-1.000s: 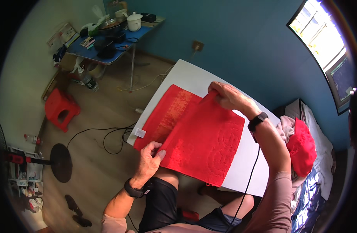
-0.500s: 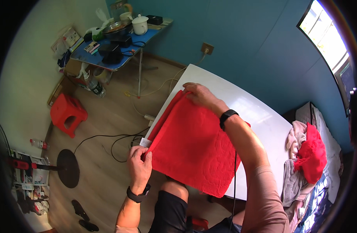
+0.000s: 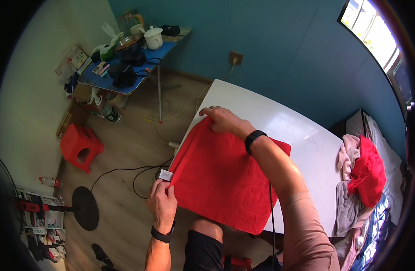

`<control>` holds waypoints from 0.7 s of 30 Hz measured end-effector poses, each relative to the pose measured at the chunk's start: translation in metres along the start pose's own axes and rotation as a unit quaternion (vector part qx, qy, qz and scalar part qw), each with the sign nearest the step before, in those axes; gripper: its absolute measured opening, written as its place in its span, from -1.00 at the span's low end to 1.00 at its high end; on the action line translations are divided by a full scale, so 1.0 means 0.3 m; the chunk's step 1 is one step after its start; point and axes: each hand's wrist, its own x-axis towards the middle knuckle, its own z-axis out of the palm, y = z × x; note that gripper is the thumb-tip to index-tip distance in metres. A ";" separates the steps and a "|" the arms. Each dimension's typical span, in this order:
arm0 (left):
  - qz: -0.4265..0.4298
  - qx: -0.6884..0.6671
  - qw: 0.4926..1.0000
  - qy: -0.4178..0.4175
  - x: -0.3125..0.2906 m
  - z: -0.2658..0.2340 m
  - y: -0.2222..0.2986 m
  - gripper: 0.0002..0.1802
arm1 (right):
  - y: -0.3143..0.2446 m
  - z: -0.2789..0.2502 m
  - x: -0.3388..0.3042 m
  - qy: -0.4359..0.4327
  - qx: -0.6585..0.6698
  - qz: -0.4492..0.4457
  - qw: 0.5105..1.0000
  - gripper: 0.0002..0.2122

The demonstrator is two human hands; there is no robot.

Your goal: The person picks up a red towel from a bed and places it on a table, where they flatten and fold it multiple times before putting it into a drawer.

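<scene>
A red towel (image 3: 221, 176) lies over the near left part of a white table (image 3: 306, 135), its near edge hanging past the tabletop. A narrow fold runs along its left edge. My left hand (image 3: 163, 201) is closed on the near left corner, thumb and fingers pinching the edge beside a small white label (image 3: 166, 175). At the far left corner my right hand (image 3: 225, 122) grips the same folded edge, fingers curled over it. The towel hides what its folded layers hold, if anything.
Clothes and a red fringed cloth (image 3: 367, 174) are heaped at the table's right end. A blue side table (image 3: 97, 80) carries a lidded white cup (image 3: 153, 37) and other items. A red stool (image 3: 81, 147) and a round black base (image 3: 85, 208) stand on the floor at left, near cables.
My right hand has come slightly nearer along the table, drawing the far corner with it. The left fold looks more raised and rounded. My left hand keeps its pinch; the view has shifted a little.
</scene>
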 end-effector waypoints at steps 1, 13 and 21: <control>0.001 0.009 1.000 -0.001 0.000 -0.001 0.003 -0.87 | -0.001 -0.016 -0.009 0.002 -0.001 -0.001 1.000 -0.60; 0.142 -0.149 0.978 0.034 -0.011 -0.152 0.126 -0.86 | -0.228 -0.467 -0.513 0.004 0.032 0.081 0.996 -0.66; 0.312 -0.267 0.912 -0.011 -0.067 -0.487 0.492 -0.85 | -0.502 -0.735 -1.098 0.199 0.079 -0.013 0.977 -0.68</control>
